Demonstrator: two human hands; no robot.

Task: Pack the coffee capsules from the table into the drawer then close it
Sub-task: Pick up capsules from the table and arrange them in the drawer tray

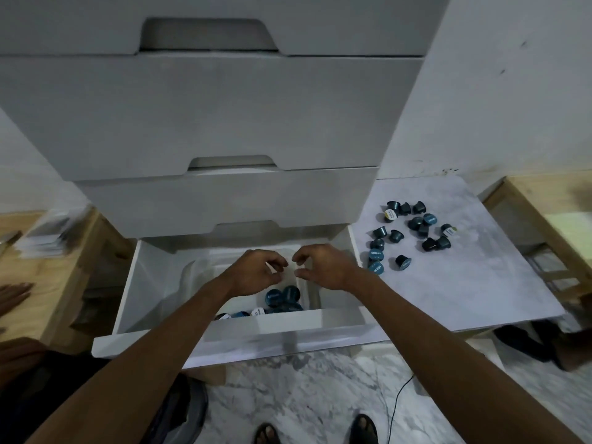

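The bottom drawer (243,341) of the white chest is pulled out. Several dark blue coffee capsules (282,297) lie in a white tray inside it, near the front. My left hand (258,272) and my right hand (323,267) hover side by side over that tray, fingers loosely curled, with nothing visible in either. More capsules (413,233) lie scattered on the pale table (464,283) to the right of the drawer.
Three shut drawers (208,113) rise above the open one. Wooden furniture stands at the left (48,283) and far right (544,203). Another person's hand (14,296) rests at the left edge. My sandalled feet and a thin cable (398,402) are on the marble floor.
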